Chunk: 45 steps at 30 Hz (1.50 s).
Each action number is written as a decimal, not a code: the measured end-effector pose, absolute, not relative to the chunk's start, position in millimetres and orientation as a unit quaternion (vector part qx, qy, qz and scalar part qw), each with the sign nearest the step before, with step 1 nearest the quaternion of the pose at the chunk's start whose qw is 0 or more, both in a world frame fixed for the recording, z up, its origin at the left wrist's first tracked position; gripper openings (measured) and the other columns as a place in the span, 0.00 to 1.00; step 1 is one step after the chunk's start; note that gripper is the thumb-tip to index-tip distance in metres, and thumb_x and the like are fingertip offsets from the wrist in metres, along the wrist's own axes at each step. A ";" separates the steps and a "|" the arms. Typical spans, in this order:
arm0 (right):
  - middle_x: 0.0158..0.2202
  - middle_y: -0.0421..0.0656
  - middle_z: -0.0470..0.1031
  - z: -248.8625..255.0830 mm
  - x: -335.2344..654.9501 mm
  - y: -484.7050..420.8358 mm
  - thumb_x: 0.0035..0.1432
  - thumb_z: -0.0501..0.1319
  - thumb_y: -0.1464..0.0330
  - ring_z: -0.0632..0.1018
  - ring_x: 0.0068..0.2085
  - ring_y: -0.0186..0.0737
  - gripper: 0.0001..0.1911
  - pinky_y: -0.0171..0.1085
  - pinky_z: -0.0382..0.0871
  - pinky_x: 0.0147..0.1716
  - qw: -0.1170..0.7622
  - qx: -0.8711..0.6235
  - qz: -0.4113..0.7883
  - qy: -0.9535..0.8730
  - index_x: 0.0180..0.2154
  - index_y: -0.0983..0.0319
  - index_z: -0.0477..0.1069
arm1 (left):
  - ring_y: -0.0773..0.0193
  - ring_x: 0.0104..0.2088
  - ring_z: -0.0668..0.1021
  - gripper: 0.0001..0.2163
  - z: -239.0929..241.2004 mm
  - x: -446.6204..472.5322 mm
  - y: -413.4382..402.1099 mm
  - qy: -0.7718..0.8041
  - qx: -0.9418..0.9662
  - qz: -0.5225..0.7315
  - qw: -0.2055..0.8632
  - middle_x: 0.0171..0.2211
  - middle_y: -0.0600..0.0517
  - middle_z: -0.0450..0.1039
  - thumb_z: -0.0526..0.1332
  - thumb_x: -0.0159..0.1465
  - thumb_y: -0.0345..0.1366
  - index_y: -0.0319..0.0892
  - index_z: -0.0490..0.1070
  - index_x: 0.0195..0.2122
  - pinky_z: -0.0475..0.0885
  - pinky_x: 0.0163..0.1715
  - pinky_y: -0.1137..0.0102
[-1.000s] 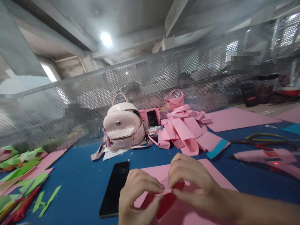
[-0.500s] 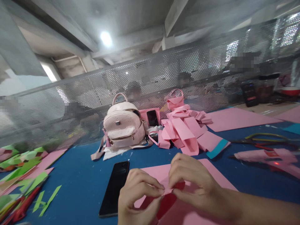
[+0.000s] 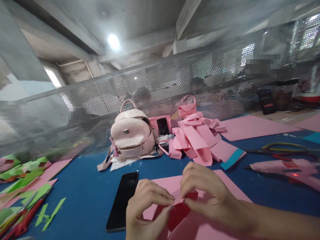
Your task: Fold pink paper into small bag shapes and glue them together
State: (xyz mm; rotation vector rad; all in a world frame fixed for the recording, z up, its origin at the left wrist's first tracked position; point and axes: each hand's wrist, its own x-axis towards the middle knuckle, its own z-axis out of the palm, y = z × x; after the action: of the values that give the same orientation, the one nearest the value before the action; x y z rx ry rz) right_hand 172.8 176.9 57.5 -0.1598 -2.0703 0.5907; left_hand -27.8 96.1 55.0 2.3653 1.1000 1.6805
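At the near edge of the table, my left hand [image 3: 149, 206] and my right hand [image 3: 211, 196] meet fingertip to fingertip. Both pinch the upper edge of a small folded pink paper piece [image 3: 178, 215], whose shaded inner side looks deep red. Part of this piece is hidden behind my fingers. Under it lies a larger pink paper sheet [image 3: 233, 186]. A black phone [image 3: 121, 206] lies flat beside my left hand.
A pale pink backpack [image 3: 132, 133] and a heap of folded pink paper [image 3: 193, 140] stand before a perforated metal screen [image 3: 100, 96]. Right lie a pink glue gun [image 3: 282, 166] and scissors [image 3: 280, 147]. Left are green paper scraps [image 3: 53, 213] and red-handled scissors [image 3: 23, 223].
My fingertips have shifted very slightly at the pinched paper edge, and a little more of the red inner side shows. Everything else stays in place.
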 end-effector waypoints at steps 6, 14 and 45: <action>0.31 0.39 0.73 54.3 172.6 177.3 0.61 0.64 0.78 0.72 0.36 0.38 0.08 0.38 0.64 0.38 0.471 -0.067 0.248 -0.844 0.36 0.59 0.73 | 0.64 0.30 0.81 0.13 52.9 -27.6 97.1 0.349 0.764 0.543 0.005 0.31 0.55 0.81 0.64 0.58 0.17 0.44 0.74 0.33 0.72 0.35 0.66; 0.32 0.39 0.73 50.5 172.0 178.8 0.60 0.64 0.78 0.72 0.37 0.38 0.08 0.39 0.64 0.38 0.471 -0.062 0.258 -0.841 0.36 0.59 0.73 | 0.64 0.31 0.81 0.12 55.5 -28.6 96.4 0.360 0.763 0.537 0.016 0.31 0.54 0.82 0.65 0.59 0.18 0.44 0.74 0.33 0.72 0.36 0.66; 0.31 0.40 0.75 55.1 171.5 174.0 0.63 0.65 0.75 0.72 0.37 0.39 0.05 0.38 0.66 0.37 0.467 -0.053 0.241 -0.849 0.36 0.59 0.73 | 0.63 0.28 0.80 0.13 53.6 -23.8 96.6 0.367 0.769 0.524 -0.005 0.29 0.55 0.83 0.66 0.56 0.18 0.46 0.75 0.33 0.69 0.36 0.63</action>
State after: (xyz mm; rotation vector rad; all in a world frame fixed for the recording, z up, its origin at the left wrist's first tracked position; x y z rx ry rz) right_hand 171.5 174.0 55.1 -0.1298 -2.0842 0.5916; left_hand -23.8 96.6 53.6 2.4225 1.1563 1.6515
